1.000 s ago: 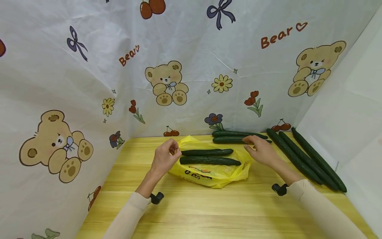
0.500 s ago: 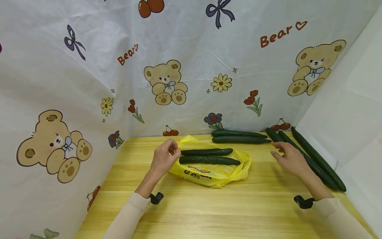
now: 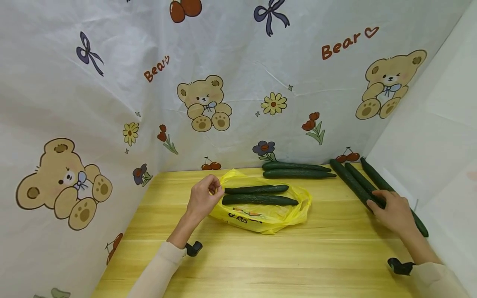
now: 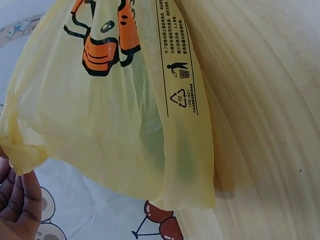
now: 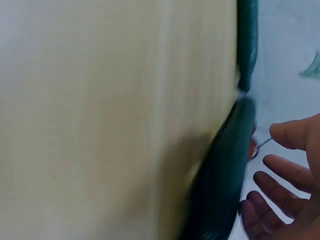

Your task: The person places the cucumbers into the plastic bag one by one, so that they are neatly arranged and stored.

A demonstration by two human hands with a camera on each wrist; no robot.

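Observation:
My left hand (image 3: 203,196) pinches the left rim of a yellow plastic bag (image 3: 277,223), which lies with its mouth spread. In the left wrist view, fingertips (image 4: 29,187) grip the bag's gathered edge. Two dark green cucumbers, a rear one (image 3: 257,189) and a front one (image 3: 261,200), lie side by side in the bag. At the right, my right hand (image 3: 396,213) is over three long cucumbers, partly covering them. The right wrist view shows its fingers spread beside the nearest cucumber (image 5: 220,170); whether they touch it is unclear.
Two more cucumbers (image 3: 298,174) lie along the back edge of the wooden table (image 3: 261,265). A patterned cloth (image 3: 246,140) hangs behind and at the left. A white wall (image 3: 443,165) borders the right side, close to the right hand.
My right hand has moved right and toward me, from beside the bag to over the right-hand cucumbers. My left hand keeps its grip on the bag's rim.

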